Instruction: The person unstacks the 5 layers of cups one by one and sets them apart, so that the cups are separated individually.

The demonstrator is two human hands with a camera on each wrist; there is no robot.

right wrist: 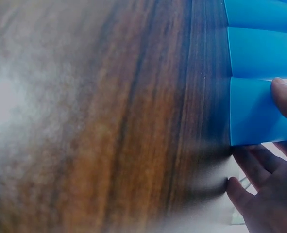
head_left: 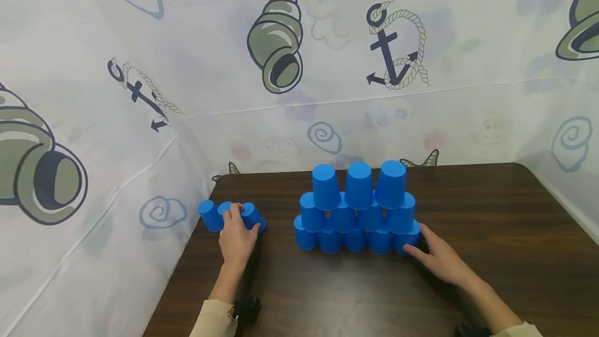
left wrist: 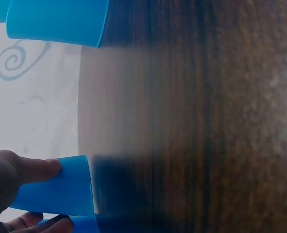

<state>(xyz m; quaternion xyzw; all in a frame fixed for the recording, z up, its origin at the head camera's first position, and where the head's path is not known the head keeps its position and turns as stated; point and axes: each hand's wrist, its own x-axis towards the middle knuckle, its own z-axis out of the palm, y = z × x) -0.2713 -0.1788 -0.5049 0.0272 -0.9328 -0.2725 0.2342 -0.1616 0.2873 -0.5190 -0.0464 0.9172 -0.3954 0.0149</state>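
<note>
At the table's left side, my left hand (head_left: 236, 238) grips the right-hand one of three upside-down blue cups (head_left: 253, 217). In the left wrist view the thumb lies on one side of this cup (left wrist: 65, 189) and fingers on the other. To the right, blue cups are stacked in three rows, with three cups (head_left: 359, 186) in the top row and several in each row below. My right hand (head_left: 442, 260) holds the right end cup (head_left: 406, 241) of the bottom row, thumb at its front; the right wrist view shows fingers along its outer side.
The stack stands on a dark wooden table (head_left: 491, 207). Two more blue cups (head_left: 209, 216) stand near the table's left edge, close to the left hand. A white cloth (head_left: 327, 40) printed with shells and anchors hangs behind and along the sides.
</note>
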